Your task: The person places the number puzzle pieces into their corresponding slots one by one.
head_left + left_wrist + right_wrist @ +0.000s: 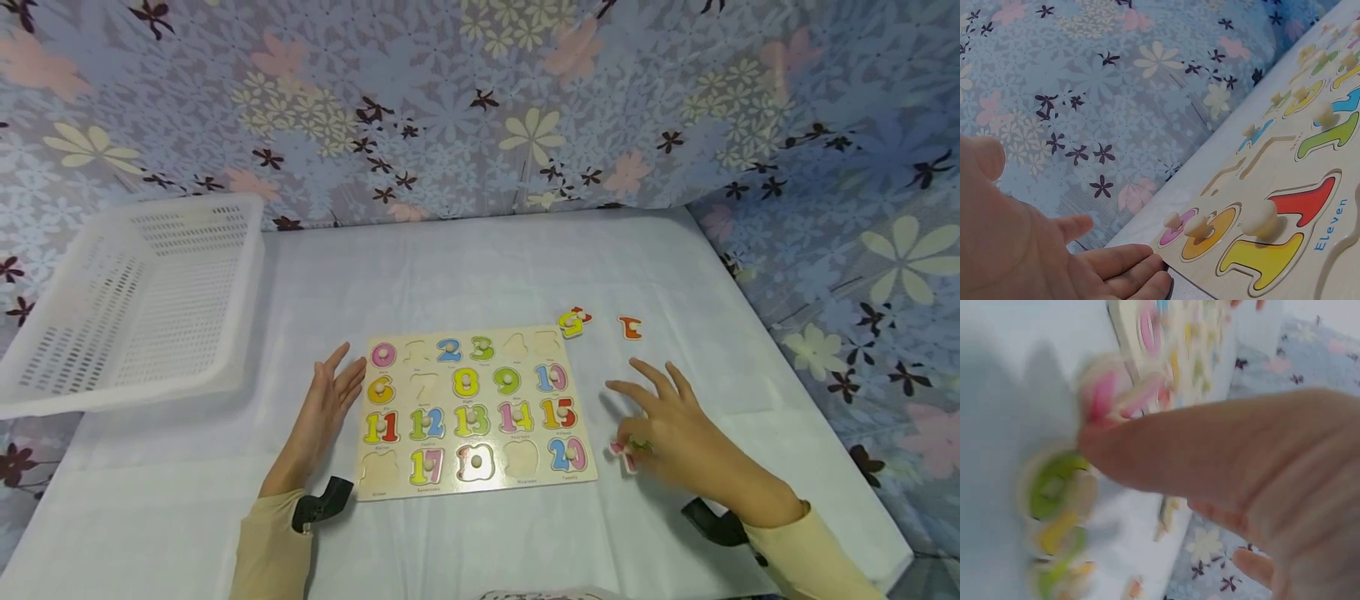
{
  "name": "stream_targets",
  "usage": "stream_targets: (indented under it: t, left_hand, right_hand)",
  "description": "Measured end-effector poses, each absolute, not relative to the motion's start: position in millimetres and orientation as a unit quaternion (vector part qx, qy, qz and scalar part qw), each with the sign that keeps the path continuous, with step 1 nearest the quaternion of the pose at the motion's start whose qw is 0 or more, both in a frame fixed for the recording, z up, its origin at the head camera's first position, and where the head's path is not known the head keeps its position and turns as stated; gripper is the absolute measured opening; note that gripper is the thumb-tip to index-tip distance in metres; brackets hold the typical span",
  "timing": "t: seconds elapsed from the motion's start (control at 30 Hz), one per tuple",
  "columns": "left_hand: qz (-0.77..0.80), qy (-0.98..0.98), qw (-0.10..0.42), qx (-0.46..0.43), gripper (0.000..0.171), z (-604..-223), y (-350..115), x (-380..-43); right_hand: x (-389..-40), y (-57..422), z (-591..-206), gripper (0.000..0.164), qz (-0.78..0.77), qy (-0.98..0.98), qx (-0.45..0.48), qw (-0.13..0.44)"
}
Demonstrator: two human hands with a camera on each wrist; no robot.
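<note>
A wooden number puzzle board (450, 492) lies on the white table, with knobbed number pieces in many recesses and several recesses bare. My left hand (324, 412) has its fingers extended, and the fingertips (1141, 265) touch the board's left edge beside the pink 0 and orange 6. To the right of the board, my right hand (671, 437) pinches a pink number piece (1100, 394) between thumb and forefinger, the other fingers spread. Which number it is, I cannot tell. Green-and-yellow pieces (1054, 487), blurred, lie close by, mostly hidden under this hand in the head view.
A white plastic basket (172, 383) stands at the left. Behind the board's right corner lie a yellow 5 piece (570, 325), overlapping a red piece (582, 315), and an orange-red piece (631, 327). Floral cloth (450, 125) hangs behind the table.
</note>
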State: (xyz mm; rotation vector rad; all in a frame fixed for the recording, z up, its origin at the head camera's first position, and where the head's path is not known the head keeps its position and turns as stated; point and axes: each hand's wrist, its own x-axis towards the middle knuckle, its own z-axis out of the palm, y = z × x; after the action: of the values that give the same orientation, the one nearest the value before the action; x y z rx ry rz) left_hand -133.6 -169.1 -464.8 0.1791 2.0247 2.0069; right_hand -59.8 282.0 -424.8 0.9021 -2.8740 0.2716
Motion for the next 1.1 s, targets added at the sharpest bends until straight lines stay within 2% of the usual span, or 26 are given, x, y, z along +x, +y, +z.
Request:
stream_targets:
  t: [0.17,0.3,0.37,0.53,0.63,0.9,1.0,1.1]
  left_hand:
    - [0.701,0.697,0.139,0.060,0.064,-466.2,-170.1,-134.7]
    - [0.710,0.687,0.140,0.066,0.064,-467.6,-170.3,-135.4]
    - [0.715,0.681,0.142,0.070,0.063,-467.9,-169.8,-135.6]
    - [0.714,0.682,0.140,0.069,0.064,-468.1,-169.7,-136.1]
    - [0.714,0.683,0.137,0.067,0.065,-467.6,-170.4,-136.3]
    - [0.716,0.681,0.137,0.070,0.065,-467.0,-173.1,-135.4]
    - [0.718,0.679,0.136,0.066,0.065,-468.0,-173.0,-135.6]
    - [0.719,0.677,0.141,0.068,0.064,-469.7,-171.8,-136.4]
  right_hand:
    - [-106.4,296.9,-429.7,0.031,0.080,-0.944,0.294,0.127]
    - [-132.6,303.6,-438.5,0.026,0.084,-0.948,0.285,0.114]
    - [-136.1,304.8,-440.0,0.026,0.087,-0.951,0.281,0.098]
    - [-135.5,304.5,-440.9,0.037,0.094,-0.956,0.269,0.073]
    - [-135.4,303.3,-441.3,0.035,0.101,-0.957,0.263,0.073]
    - [-149.6,285.0,-429.8,0.038,0.132,-0.940,0.252,0.187]
    - [-159.4,267.3,-426.5,0.036,0.126,-0.936,0.263,0.195]
    - [-168.8,238.2,-426.0,0.035,0.122,-0.934,0.284,0.180]
